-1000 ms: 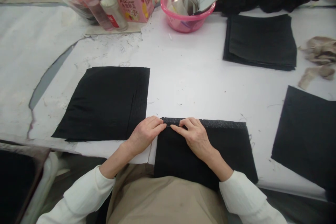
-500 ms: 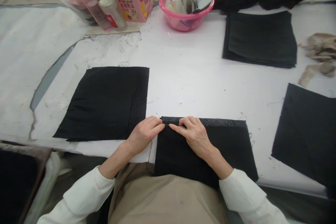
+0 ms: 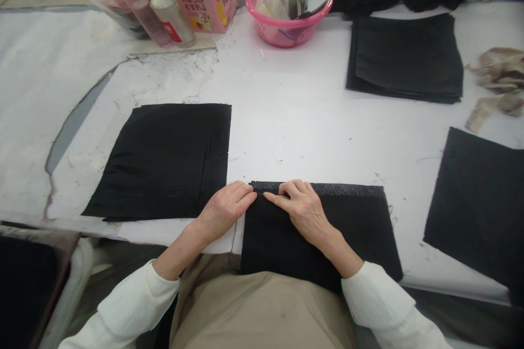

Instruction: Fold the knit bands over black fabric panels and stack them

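Note:
A black fabric piece [image 3: 319,234] lies in front of me, its near side hanging over the table edge against my apron. Along its far edge runs a speckled grey strip [image 3: 347,190]. My left hand [image 3: 229,204] pinches the fabric's far left corner between thumb and fingers. Just right of it, my right hand [image 3: 303,204] rests on the strip, fingers curled and thumb stretched toward the left thumb; whether fabric is gripped in it is hard to see. Left of my hands lies a stack of black fabric [image 3: 164,158].
More black fabric stands stacked at the back right [image 3: 405,57], with another black piece [image 3: 478,207] at the right edge. A pink basin [image 3: 289,27], a pink box [image 3: 207,2] and bottles [image 3: 141,8] line the back. Beige strips [image 3: 499,73] lie far right.
Both hands stay at the same spot on the fabric's far edge with almost no motion. The whole view has shifted very slightly.

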A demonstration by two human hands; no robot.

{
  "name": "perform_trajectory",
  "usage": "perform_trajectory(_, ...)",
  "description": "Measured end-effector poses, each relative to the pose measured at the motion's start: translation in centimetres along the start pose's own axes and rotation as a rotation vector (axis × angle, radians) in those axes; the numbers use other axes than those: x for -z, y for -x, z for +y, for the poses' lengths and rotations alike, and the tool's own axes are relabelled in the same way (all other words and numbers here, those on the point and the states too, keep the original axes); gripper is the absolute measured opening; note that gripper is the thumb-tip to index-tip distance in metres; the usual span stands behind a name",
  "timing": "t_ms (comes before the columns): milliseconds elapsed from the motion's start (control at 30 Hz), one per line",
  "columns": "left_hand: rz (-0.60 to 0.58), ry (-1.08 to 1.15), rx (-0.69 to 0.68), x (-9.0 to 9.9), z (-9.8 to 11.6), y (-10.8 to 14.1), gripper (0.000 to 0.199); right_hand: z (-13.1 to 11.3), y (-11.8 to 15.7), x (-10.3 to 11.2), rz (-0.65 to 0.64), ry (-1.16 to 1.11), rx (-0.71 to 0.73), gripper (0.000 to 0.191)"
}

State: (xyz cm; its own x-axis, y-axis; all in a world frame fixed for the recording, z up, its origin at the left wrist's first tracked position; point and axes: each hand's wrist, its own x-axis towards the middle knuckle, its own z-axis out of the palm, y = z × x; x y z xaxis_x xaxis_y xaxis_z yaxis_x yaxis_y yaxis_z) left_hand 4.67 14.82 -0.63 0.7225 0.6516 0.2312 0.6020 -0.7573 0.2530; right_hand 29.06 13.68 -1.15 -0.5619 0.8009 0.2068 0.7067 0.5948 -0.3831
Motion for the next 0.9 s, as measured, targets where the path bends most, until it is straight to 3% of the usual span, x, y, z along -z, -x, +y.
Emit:
perform_trajectory(500, 0.028, -0.034, -0.022, 0.32, -0.09, -0.31, 0.018, 0.00, 0.05, 0.04, -0.003, 0.025, 0.006, 0.038)
perform_trajectory(900, -0.020, -0.083, -0.031, 0.17, 0.21, -0.14, 0.018, -0.27, -0.18, 0.09, -0.024, 0.067, 0.005, 0.035)
